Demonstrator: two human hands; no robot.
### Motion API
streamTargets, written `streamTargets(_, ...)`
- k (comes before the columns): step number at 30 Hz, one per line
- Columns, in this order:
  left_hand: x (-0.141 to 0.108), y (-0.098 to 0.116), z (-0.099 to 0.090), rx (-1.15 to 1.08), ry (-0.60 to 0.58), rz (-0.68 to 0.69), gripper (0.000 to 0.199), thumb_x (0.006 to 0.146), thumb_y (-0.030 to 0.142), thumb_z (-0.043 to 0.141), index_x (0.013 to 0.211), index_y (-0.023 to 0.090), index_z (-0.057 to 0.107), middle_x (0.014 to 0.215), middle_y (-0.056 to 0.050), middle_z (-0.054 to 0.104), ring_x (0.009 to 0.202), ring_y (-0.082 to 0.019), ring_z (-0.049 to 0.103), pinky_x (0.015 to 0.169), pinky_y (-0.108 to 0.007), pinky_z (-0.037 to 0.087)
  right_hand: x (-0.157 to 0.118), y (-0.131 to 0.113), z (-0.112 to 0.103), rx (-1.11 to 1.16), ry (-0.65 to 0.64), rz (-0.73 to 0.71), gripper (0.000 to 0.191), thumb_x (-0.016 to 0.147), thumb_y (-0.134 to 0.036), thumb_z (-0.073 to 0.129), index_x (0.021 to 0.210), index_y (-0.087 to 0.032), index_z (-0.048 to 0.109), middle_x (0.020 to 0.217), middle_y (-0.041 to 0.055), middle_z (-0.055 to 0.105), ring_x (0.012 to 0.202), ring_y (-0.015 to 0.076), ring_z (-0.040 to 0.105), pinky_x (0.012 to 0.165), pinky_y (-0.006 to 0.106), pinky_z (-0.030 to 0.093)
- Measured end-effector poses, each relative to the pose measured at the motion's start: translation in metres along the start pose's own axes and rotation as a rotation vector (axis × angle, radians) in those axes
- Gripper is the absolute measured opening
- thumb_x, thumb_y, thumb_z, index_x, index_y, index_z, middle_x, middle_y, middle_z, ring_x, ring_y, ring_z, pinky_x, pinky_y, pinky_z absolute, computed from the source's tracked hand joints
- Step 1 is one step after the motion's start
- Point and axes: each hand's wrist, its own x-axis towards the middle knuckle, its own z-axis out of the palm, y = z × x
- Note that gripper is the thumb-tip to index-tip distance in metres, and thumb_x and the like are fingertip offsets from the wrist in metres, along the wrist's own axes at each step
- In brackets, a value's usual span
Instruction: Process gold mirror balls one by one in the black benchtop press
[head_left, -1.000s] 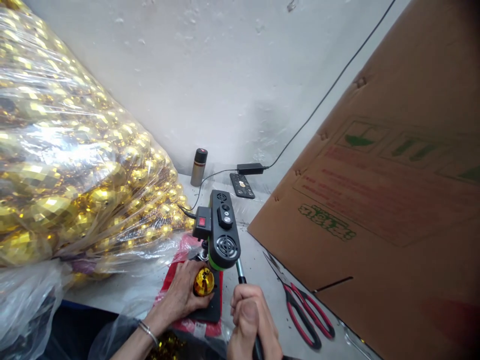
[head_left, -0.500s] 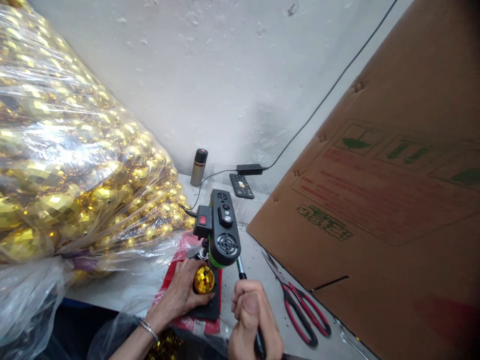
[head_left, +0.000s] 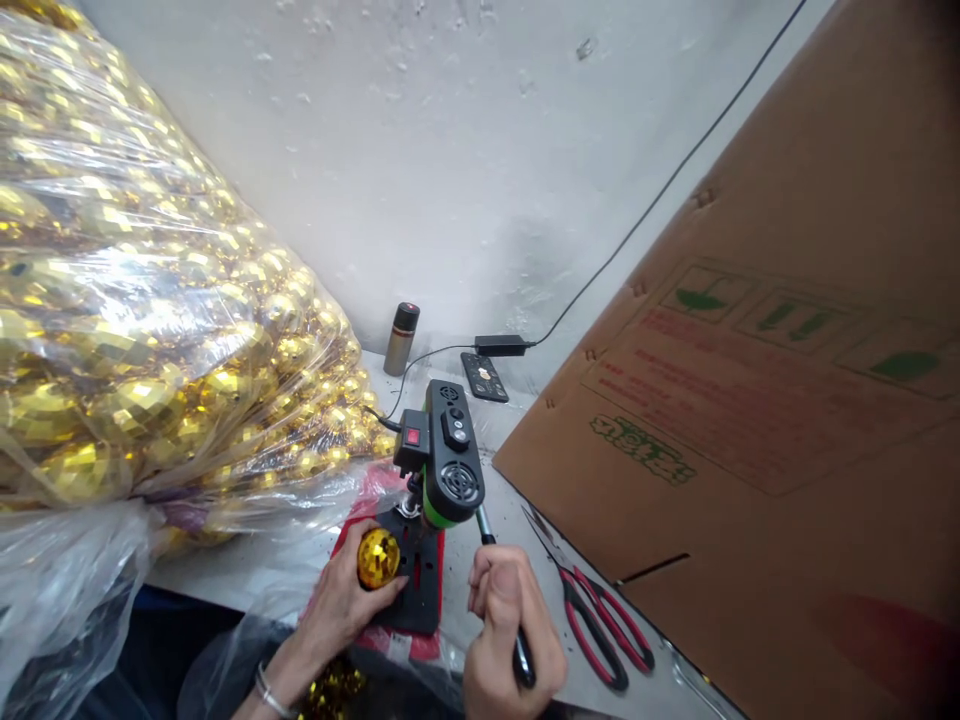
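A small gold mirrored ball [head_left: 378, 558] is held in my left hand [head_left: 345, 590], its fingers curled round the far side and the thumb on the near side. The ball is over the left edge of a slotted black base plate [head_left: 420, 600], which belongs to a small bench drill press [head_left: 454, 455] with a black and green head. My right hand [head_left: 514, 625] is closed round the black grip of the press's lever handle [head_left: 523, 660]. The drill tip below the head is mostly hidden.
A big clear plastic bag of gold mirrored balls [head_left: 172, 350] fills the left. Red-handled scissors [head_left: 600, 620] lie beside a large cardboard box [head_left: 750, 400] on the right. Behind the press are a spray-can-like cylinder [head_left: 399, 345], a black phone-like slab [head_left: 484, 377] and a power adapter [head_left: 501, 346].
My left hand has drawn the gold ball leftward from beneath the drill head, baring more of the slotted plate. My right hand keeps its grip on the lever, nearly in place.
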Motion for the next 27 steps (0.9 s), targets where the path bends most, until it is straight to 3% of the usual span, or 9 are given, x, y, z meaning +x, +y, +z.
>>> streamTargets(3, -0.023, -0.001, -0.016, -0.327, 0.091, -0.198, 0.077, 0.066, 0.051, 0.094, 0.131, 0.025, 0.061, 0.109, -0.006, 0.077, 0.100, -0.029, 0.075, 0.087, -0.038, 0.059, 0.000, -0.002, 0.002, 0.001, 0.017, 0.008, 0.034, 0.107, -0.021, 0.048, 0.073, -0.022, 0.051, 0.063, -0.0034, 0.049, 0.054, 0.0095, 0.047, 0.049, 0.023, 0.035)
streamTargets(5, -0.036, 0.005, -0.026, -0.603, 0.086, -0.366, 0.084, 0.068, 0.056, 0.094, 0.137, 0.025, 0.059, 0.104, -0.005, 0.077, 0.092, -0.026, 0.077, 0.076, -0.033, 0.060, 0.000, -0.003, 0.003, -0.018, 0.027, 0.029, 0.035, 0.107, -0.023, 0.049, 0.073, -0.021, 0.053, 0.063, -0.0034, 0.049, 0.053, 0.0093, 0.046, 0.049, 0.023, 0.035)
streamTargets(8, -0.046, 0.023, -0.037, -0.935, 0.064, -0.605, 0.057, 0.082, 0.053, 0.086, 0.123, 0.019, 0.067, 0.094, -0.008, 0.078, 0.080, -0.025, 0.079, 0.065, -0.031, 0.062, -0.001, -0.001, 0.002, -0.036, 0.032, 0.053, 0.033, 0.107, -0.025, 0.050, 0.076, -0.020, 0.057, 0.066, -0.0034, 0.052, 0.054, 0.0088, 0.047, 0.051, 0.023, 0.037)
streamTargets(11, -0.048, 0.042, -0.044, -1.094, 0.098, -0.737, 0.021, 0.099, 0.033, 0.067, 0.104, 0.013, 0.071, 0.095, -0.013, 0.081, 0.078, -0.024, 0.081, 0.068, -0.032, 0.065, -0.004, 0.007, -0.002, -0.037, 0.037, 0.023, 0.025, 0.104, -0.028, 0.058, 0.080, -0.021, 0.060, 0.078, 0.0010, 0.063, 0.071, 0.0127, 0.062, 0.060, 0.023, 0.046)
streamTargets(13, -0.049, 0.051, -0.046, -1.139, 0.118, -0.782, 0.017, 0.103, 0.022, 0.057, 0.102, 0.011, 0.070, 0.099, -0.015, 0.082, 0.078, -0.024, 0.082, 0.072, -0.034, 0.067, -0.008, 0.014, -0.005, -0.029, 0.077, 0.018, 0.013, 0.097, -0.030, 0.070, 0.091, -0.020, 0.065, 0.098, 0.0068, 0.069, 0.083, 0.0164, 0.068, 0.062, 0.025, 0.051)
streamTargets(15, -0.052, 0.055, -0.046, -1.167, 0.130, -0.796, 0.015, 0.102, 0.018, 0.057, 0.105, 0.010, 0.069, 0.099, -0.015, 0.082, 0.079, -0.026, 0.082, 0.074, -0.037, 0.069, -0.014, 0.020, -0.009, -0.015, 0.138, 0.059, 0.025, 0.090, -0.031, 0.079, 0.109, -0.020, 0.066, 0.119, 0.0117, 0.068, 0.080, 0.0147, 0.068, 0.062, 0.025, 0.053)
streamTargets(17, -0.056, 0.055, -0.044, -1.190, 0.128, -0.797, 0.015, 0.099, 0.018, 0.060, 0.109, 0.010, 0.069, 0.098, -0.014, 0.082, 0.080, -0.027, 0.083, 0.074, -0.039, 0.070, -0.023, 0.024, -0.013, -0.013, 0.170, 0.110, 0.037, 0.088, -0.031, 0.081, 0.120, -0.020, 0.065, 0.126, 0.0136, 0.067, 0.070, 0.0105, 0.065, 0.061, 0.026, 0.054)
streamTargets(22, -0.062, 0.055, -0.041, -1.234, 0.188, -0.855, 0.016, 0.098, 0.014, 0.059, 0.112, 0.013, 0.066, 0.090, -0.009, 0.081, 0.074, -0.022, 0.080, 0.072, -0.039, 0.071, -0.067, 0.026, -0.014, -0.157, -0.082, 0.165, 0.022, 0.099, -0.040, 0.067, 0.103, -0.019, 0.073, 0.091, 0.0071, 0.078, 0.072, 0.0154, 0.072, 0.062, 0.024, 0.058)
streamTargets(27, -0.070, 0.059, -0.041, -1.243, 0.193, -0.898, 0.012, 0.101, 0.016, 0.053, 0.103, 0.015, 0.065, 0.082, -0.006, 0.080, 0.069, -0.020, 0.079, 0.071, -0.037, 0.071, -0.123, 0.021, -0.007, -0.108, -0.335, 0.226, 0.023, 0.102, -0.038, 0.062, 0.101, -0.020, 0.076, 0.093, 0.0064, 0.080, 0.071, 0.0141, 0.075, 0.054, 0.018, 0.055)
